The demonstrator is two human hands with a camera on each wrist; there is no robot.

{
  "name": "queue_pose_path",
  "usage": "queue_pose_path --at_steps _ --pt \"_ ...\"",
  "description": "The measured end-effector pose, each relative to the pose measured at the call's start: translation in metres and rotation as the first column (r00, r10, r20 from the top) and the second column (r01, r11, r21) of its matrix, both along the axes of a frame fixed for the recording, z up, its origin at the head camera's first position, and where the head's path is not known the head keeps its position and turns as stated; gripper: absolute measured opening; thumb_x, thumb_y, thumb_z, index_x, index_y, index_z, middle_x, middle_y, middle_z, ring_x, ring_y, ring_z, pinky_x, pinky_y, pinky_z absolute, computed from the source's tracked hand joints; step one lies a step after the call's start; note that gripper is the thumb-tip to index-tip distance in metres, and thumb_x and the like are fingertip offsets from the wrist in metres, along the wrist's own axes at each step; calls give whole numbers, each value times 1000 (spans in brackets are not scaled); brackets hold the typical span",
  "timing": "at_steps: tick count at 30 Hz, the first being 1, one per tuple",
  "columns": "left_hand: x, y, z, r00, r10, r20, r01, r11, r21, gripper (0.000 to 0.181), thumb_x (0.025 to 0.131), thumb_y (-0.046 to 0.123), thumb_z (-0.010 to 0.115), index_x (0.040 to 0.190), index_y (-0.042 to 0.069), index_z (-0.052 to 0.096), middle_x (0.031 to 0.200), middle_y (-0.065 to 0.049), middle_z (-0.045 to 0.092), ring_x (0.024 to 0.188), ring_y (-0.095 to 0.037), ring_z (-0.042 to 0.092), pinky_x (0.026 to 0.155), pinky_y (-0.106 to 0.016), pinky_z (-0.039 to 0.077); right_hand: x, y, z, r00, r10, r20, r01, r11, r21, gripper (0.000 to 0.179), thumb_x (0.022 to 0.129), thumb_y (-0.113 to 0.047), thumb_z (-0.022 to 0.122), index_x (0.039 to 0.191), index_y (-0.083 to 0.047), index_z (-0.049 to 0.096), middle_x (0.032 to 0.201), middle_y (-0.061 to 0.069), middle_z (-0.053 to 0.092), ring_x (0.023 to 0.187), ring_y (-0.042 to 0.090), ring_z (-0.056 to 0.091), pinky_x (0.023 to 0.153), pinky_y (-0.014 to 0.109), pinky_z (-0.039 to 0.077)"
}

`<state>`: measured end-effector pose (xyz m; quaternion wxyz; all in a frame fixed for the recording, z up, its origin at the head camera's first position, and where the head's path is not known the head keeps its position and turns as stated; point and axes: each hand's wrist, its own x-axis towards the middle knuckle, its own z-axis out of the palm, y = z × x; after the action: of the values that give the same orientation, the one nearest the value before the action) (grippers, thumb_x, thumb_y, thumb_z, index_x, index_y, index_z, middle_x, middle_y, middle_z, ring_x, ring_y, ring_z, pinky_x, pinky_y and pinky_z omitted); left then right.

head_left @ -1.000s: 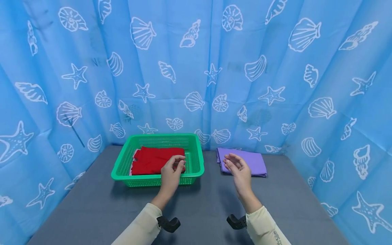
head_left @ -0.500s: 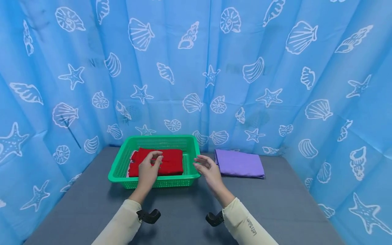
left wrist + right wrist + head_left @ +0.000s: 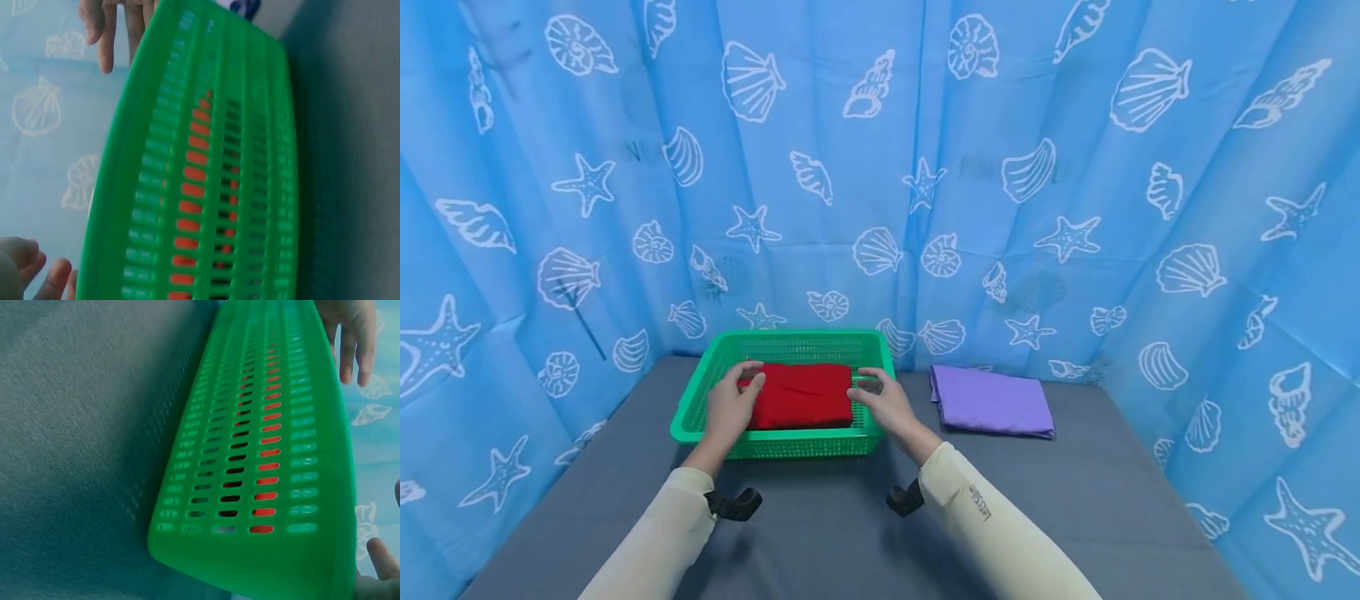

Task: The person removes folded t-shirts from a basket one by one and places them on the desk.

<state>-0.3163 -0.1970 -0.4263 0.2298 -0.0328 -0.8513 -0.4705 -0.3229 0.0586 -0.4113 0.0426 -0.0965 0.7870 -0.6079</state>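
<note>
A folded red cloth point(image 3: 805, 396) lies inside the green plastic basket point(image 3: 797, 447). My left hand point(image 3: 730, 408) is over the basket's left part, beside the cloth's left edge, with fingers loosely curved. Over the right part is my right hand point(image 3: 889, 407), thumb and fingers spread apart near the cloth's right edge. Neither hand visibly grips anything; whether fingertips touch the cloth cannot be told. In the left wrist view, the basket wall point(image 3: 206, 187) shows red through its slots, with my fingers above the rim. The right wrist view shows the basket's long side point(image 3: 250, 456) likewise.
A folded purple cloth point(image 3: 992, 402) lies on the grey tabletop point(image 3: 827, 533), right of the basket. A blue curtain point(image 3: 880, 167) with white shell prints hangs behind the table and along both sides.
Both hands have moved left, the right one from in front of the purple cloth to the basket. They now flank the red cloth. The basket and both cloths stay put.
</note>
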Motion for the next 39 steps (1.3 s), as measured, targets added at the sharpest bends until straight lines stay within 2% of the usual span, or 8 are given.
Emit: queue_pose_path --at_steps 4,7,9,14,20,27,34,39 --pt "-5 -13 -4 996 30 89 -22 996 -88 39 92 28 51 126 10 48 113 -13 56 94 -30 56 75 -44 46 -7 -7 -1 996 32 78 -27 997 -72 50 86 -25 61 131 -12 42 125 14 48 112 26 49 91 44 39" --pt "-5 -22 -7 985 53 164 -26 986 -164 45 92 27 51 130 5 42 119 -18 51 100 -34 52 80 -47 44 -12 -13 -7 988 73 139 -47 982 -181 51 88 -20 59 132 -7 38 124 17 47 113 31 48 95 49 34" --pt "-7 -28 -9 978 72 196 -32 979 -204 47 92 25 52 131 2 40 121 -21 48 104 -36 49 82 -49 43 -15 -17 -9 980 81 179 -42 976 -213 51 88 -19 59 132 -7 37 122 15 48 114 32 46 96 50 31" --pt "-16 -38 -7 963 100 251 -34 966 -255 48 93 24 49 131 -3 37 121 -26 44 109 -40 41 86 -51 39 -24 -22 -9 973 77 217 -41 985 -167 54 88 -21 58 135 -9 33 126 15 45 119 35 38 95 53 31" --pt "-23 -42 -4 928 88 361 3 970 -244 55 94 28 46 136 -3 29 128 -28 36 114 -42 35 89 -53 36 -34 -29 -11 976 22 216 -6 997 -74 55 88 -23 58 136 -11 33 139 16 29 120 34 36 92 53 34" --pt "-29 -48 -7 910 73 407 47 960 -277 57 94 28 46 139 -1 25 135 -29 31 119 -44 32 93 -54 32 -44 -37 -21 975 -16 220 10 1000 27 58 88 -21 58 138 -9 31 136 15 33 118 32 38 91 48 37" --pt "-39 -47 -8 875 73 478 59 965 -255 70 87 26 57 139 -2 20 134 -29 29 117 -45 31 90 -54 36 -50 -36 -24 959 -10 284 16 1000 -20 63 87 -19 59 140 -9 27 132 17 37 110 34 45 89 47 39" --pt "-51 -44 -15 856 33 515 96 970 -223 82 84 37 60 140 -3 16 132 -28 32 113 -42 36 90 -51 37 -51 -32 -23 947 -19 319 29 999 -26 66 87 -16 58 142 -10 21 129 19 39 102 35 49 87 48 40"
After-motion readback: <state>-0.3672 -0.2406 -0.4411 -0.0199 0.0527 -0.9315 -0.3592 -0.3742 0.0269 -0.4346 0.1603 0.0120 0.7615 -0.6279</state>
